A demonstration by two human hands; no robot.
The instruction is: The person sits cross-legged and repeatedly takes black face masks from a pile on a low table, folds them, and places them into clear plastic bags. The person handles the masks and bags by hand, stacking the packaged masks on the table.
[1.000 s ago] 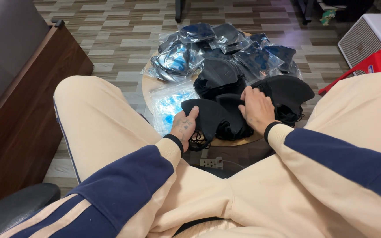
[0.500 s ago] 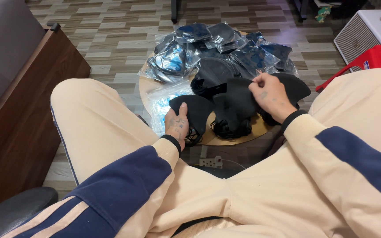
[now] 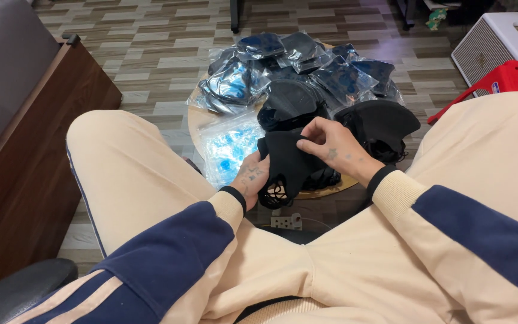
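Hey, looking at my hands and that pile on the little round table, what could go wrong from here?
The black fabric mask, pinched between left hand and right hand, trails straps that might snag on the loose black masks beside it. The clear plastic packets are heaped to the rim of the round wooden table, so a nudge could tip some onto the floor.

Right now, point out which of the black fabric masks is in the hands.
The black fabric mask nearest the lap: left hand grips its lower edge, right hand pinches its top. The other loose black masks lie untouched behind.

Both hands close together — left hand (image 3: 252, 177) curled, right hand (image 3: 329, 146) pinching.
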